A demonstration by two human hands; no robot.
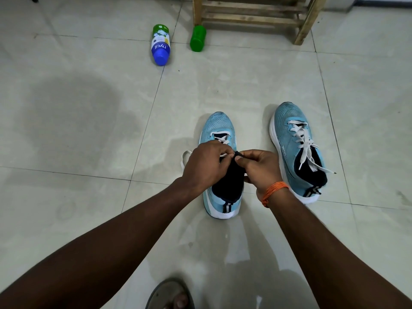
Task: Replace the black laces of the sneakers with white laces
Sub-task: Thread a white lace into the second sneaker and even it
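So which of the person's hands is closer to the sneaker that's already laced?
Right. The right hand is beside the laced sneaker, just short of its inner edge; the left hand is further off, on the far side of the other sneaker.

Light-blue sneakers [219,130] with white laces [303,141], navy lining; green bottle [197,38].

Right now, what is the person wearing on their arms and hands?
Both forearms are bare, with no sleeves in view. The left hand wears nothing: no glove, ring or watch shows. By the right hand, an orange thread band is wound several times around the wrist, with a short end hanging.
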